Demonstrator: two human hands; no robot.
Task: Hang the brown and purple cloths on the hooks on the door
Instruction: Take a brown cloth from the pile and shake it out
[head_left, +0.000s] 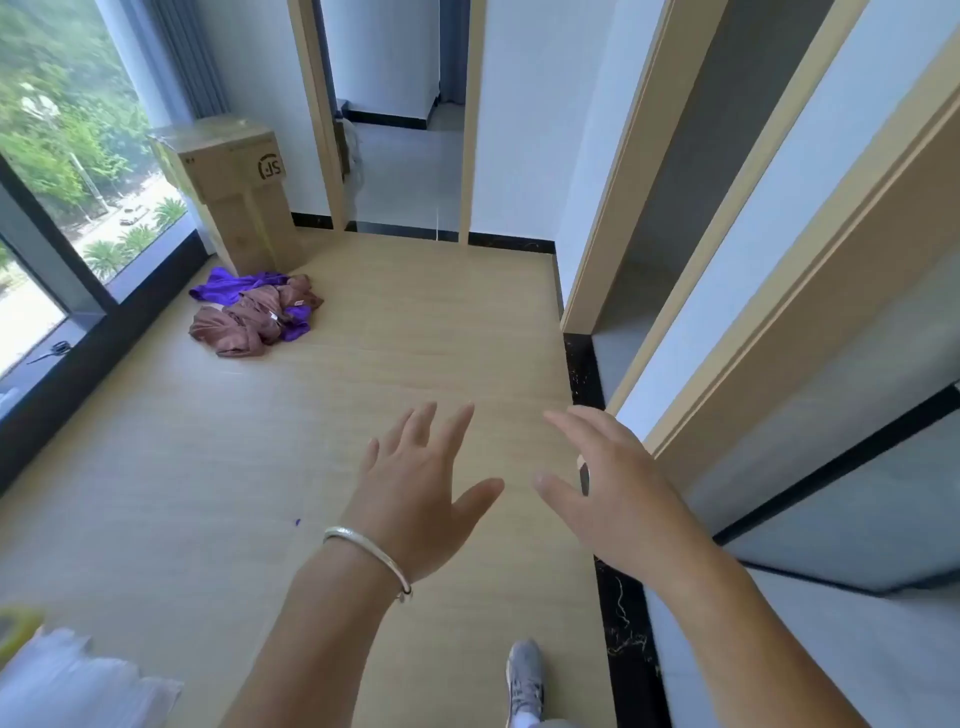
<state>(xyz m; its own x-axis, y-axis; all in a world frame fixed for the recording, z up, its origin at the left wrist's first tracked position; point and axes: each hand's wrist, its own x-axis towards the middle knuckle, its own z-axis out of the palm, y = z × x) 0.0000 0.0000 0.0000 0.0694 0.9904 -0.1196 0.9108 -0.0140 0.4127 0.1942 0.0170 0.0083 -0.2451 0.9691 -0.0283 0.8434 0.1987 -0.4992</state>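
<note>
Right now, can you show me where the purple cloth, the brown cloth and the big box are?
purple cloth (223, 287): head view, on its upper left fold, lying on the floor.
brown cloth (236, 325): head view, on the middle of the crumpled heap.
cardboard box (234, 171): head view, on its front face near the top.

Brown cloth (236, 325) crumpled atop purple cloth (226, 287), heaped on the floor

Head-worn view, forward and down, floor (363, 364) below.
</note>
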